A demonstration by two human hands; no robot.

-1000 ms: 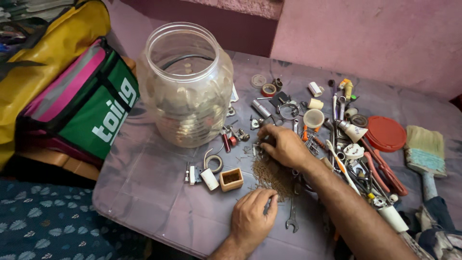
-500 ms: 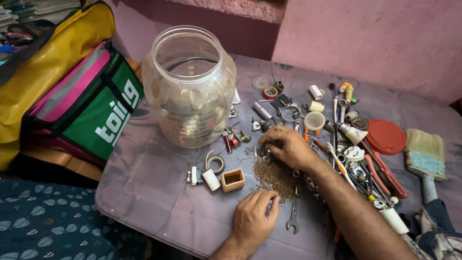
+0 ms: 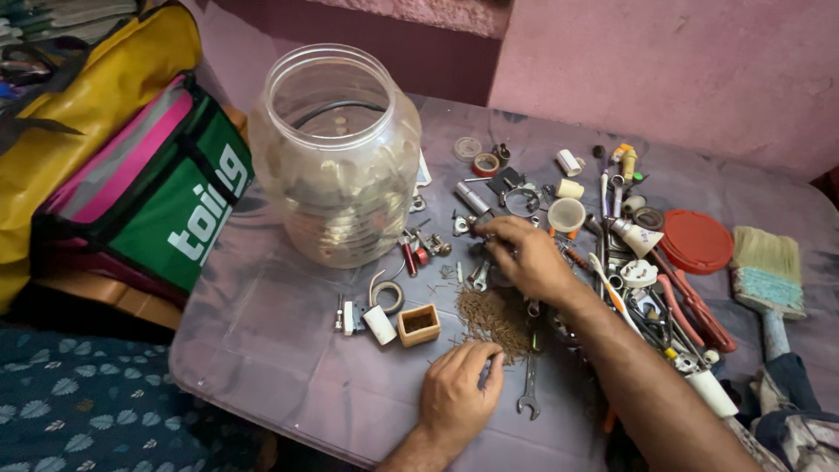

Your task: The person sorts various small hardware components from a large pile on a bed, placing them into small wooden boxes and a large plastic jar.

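Observation:
My right hand (image 3: 527, 260) reaches over a heap of small hardware, and its fingertips pinch a small metal part (image 3: 473, 229) just right of the big clear plastic jar (image 3: 336, 166). At the table's near edge, my left hand (image 3: 457, 395) rests with fingers curled against the rim of a pile of tiny brown nails (image 3: 492, 316). Whether it holds any nails is hidden. A steel spanner (image 3: 529, 389) lies just right of that hand. A small orange box (image 3: 419, 324) and a white cylinder (image 3: 379, 325) sit left of the nail pile.
Loose tools, fittings, tape rolls and pliers crowd the right of the purple table (image 3: 280, 350). A red lid (image 3: 696, 241) and a paintbrush (image 3: 769, 271) lie far right. A green and pink bag (image 3: 166, 192) and a yellow bag (image 3: 87, 105) lean at the left.
My right hand has moved up and away from the nail pile toward the jar, fingertips now closed on a small metal part. My left hand has barely moved.

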